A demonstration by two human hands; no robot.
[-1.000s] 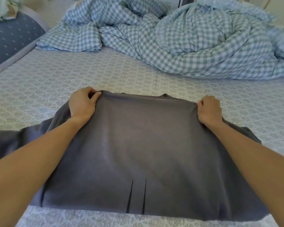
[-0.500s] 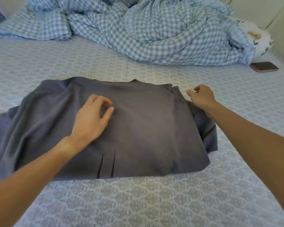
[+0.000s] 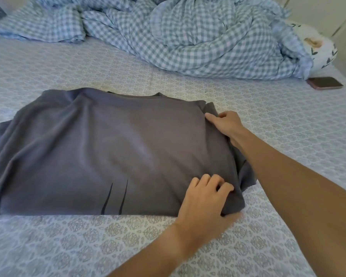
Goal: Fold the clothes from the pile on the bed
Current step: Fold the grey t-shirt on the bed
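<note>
The grey shirt [image 3: 112, 148] lies crosswise (collar away from me); my left hand [image 3: 206, 198] pinches its near right corner, my right hand [image 3: 226, 122] grips the far one.

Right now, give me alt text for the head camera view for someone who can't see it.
Two bare hands grip the right edge of a grey shirt spread on a patterned bed sheet: the left hand at the near corner, the right hand at the far one. Behind lie a rumpled blue checked duvet, a phone and a pillow.
</note>
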